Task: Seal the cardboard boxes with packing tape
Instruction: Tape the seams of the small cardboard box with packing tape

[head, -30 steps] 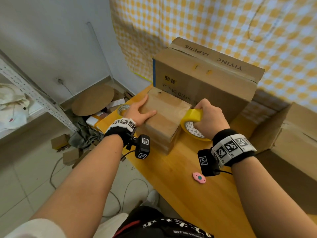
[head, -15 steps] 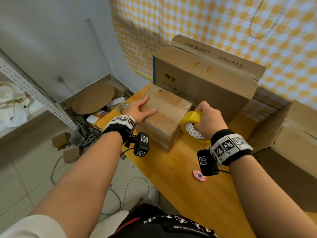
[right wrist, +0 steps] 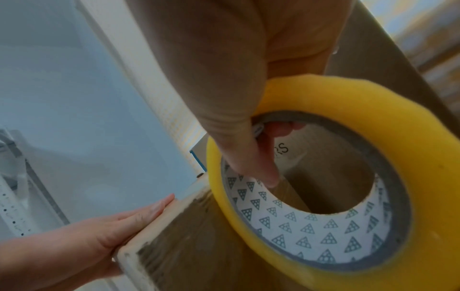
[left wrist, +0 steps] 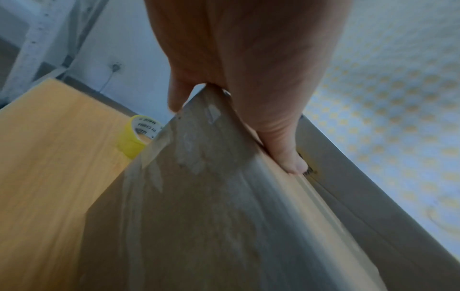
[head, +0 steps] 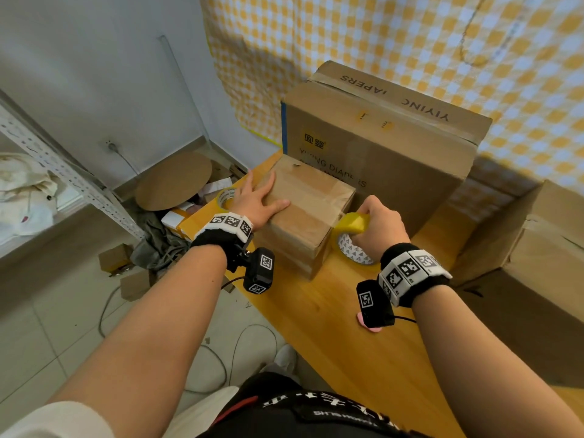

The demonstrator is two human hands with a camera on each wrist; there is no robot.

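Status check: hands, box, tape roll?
Left hand flat on small box, pinning it. Right hand grips tape roll at box's right side. Big box close behind, tight.

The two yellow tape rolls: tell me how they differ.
The large yellow tape roll with the triangle-printed core is gripped by the right hand and stands on edge against the small cardboard box; the smaller yellow tape roll with printed lettering lies untouched beyond the left hand. Both are yellow packing tape on the wooden table.
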